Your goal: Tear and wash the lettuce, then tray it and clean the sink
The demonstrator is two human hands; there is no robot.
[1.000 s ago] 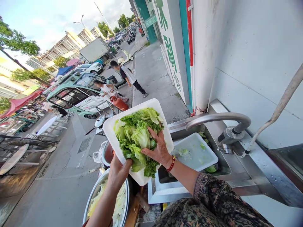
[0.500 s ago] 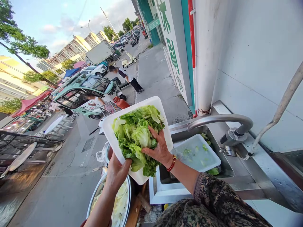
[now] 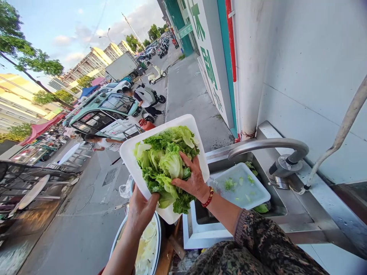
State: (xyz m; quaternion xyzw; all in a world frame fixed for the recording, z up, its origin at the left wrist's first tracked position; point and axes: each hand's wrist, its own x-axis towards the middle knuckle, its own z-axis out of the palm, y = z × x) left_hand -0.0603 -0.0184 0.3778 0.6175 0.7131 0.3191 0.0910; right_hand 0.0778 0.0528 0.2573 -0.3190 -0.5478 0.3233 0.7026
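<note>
"As you've got the close view, call it: where's the lettuce [image 3: 172, 162]?"

"Right in front of me! It's heaped in a white tray [image 3: 130, 156], held up between the sink [image 3: 206, 235] on my right and a big round pot [image 3: 159, 236] low on my left."

"And the grip?"

"My left hand [image 3: 142, 208] has the tray by its near left corner, thumb hooked over the rim. The rest of those fingers go underneath, out of sight, but that hold is closed on the tray."

"Right side?"

"My right hand [image 3: 193, 179] lies across the near right part of the heap, thumb and forefinger wide apart, both touching leaves. The other fingers are partly hidden, so I can't tell whether they're gripping or just pressing."

"What's that on your wrist?"

"A red beaded bracelet [image 3: 210, 198], and a dark patterned sleeve [image 3: 266, 233] up by the elbow."

"Over to the sink, then!"

"A second tray [image 3: 256, 193] sits in it, green scraps [image 3: 229, 184] scattered across, loose leaves [image 3: 261, 208] poking out beside its edge. The curved tap [image 3: 269, 143] arches above."

"And below your left arm?"

"That pot, holding pale slices [image 3: 147, 238]; my forearm crosses its rim. A crumpled plastic bag [image 3: 124, 191] lies near it."
</note>
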